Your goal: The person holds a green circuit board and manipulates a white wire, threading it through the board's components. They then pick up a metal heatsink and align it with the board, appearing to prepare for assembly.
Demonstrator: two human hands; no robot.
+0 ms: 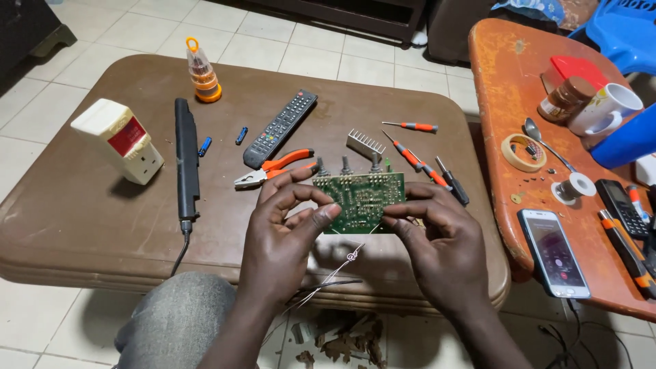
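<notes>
Head view, looking down. Held over the near edge of the brown rounded surface [82,225]: one green rectangular circuit board [361,198], solder side up, pinched between both hands. Left hand [283,239] clasped on the board's left edge, thumb and forefinger closed on it. Right hand [444,246] clasped on the right edge, fingertips curled over the rim. Hanging from under the board: thin silvery wires [345,263], twisted into a small knot, trailing toward the floor.

Counted on the brown surface: one black remote control [281,128], one pair of orange-handled pliers [273,167] just behind the left hand, one ribbed silver heat sink [364,143] just behind the board, three red-and-black screwdrivers [412,126], one dark-handled screwdriver [453,181] near the right hand, two small blue cylinders [241,135], one long black bar with a cord [186,160], one white boxy plug adapter with a red label on its face [117,140], one orange-and-clear bit holder [203,70] standing upright at the far edge.

Nothing between the camera and the board except the fingers over its two edges.

To the right, well apart from the brown surface's things, on one worn orange surface [499,75]: one roll of beige tape [523,152], one metal spoon [543,140], one white mug [608,108], one brown-lidded jar [564,99], one white spool [574,186], one lit white smartphone [553,251], one black keypad phone [620,207].

Below, on the tiled floor: brown scraps [342,345]. At lower left: a grey-clad knee [171,321].
</notes>
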